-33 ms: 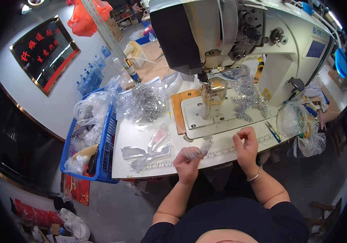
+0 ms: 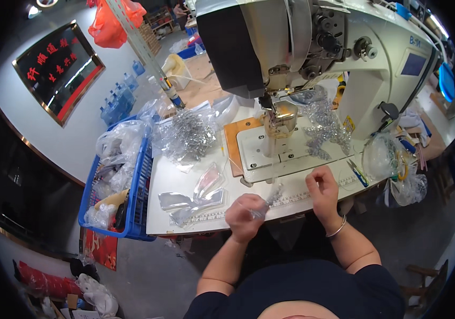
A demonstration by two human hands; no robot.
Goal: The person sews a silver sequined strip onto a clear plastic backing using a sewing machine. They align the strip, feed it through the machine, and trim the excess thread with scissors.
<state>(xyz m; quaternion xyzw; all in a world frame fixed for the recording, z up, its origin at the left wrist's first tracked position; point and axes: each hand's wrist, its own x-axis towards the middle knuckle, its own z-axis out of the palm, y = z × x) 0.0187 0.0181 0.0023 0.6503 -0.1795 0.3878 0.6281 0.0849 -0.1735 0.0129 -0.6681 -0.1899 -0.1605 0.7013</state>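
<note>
In front of the sewing machine (image 2: 270, 122), my left hand (image 2: 244, 217) is closed on a small silver sequined piece (image 2: 274, 194), its far end poking out past the fingers and partly smeared by motion. My right hand (image 2: 323, 192) hovers over the table's front edge, fingers curled and thumb near the forefinger; whatever they may hold is hidden. To the left of my left hand lie shiny silver and clear plastic cut pieces (image 2: 198, 194). Beyond them sits a heap of silver sequined pieces (image 2: 190, 133). More silver sequined material (image 2: 325, 125) rests on the machine bed, right of the post.
A blue basket (image 2: 141, 186) full of plastic bags stands against the table's left end. Blue-handled thread snips (image 2: 358, 173) lie to the right of my right hand, beside a clear plastic bag (image 2: 384, 157). A printed ruler strip (image 2: 291, 202) runs along the front edge.
My left hand has shifted slightly left, and the silver piece in it has turned and blurred. My right hand has barely moved, its fingers a little more closed.
</note>
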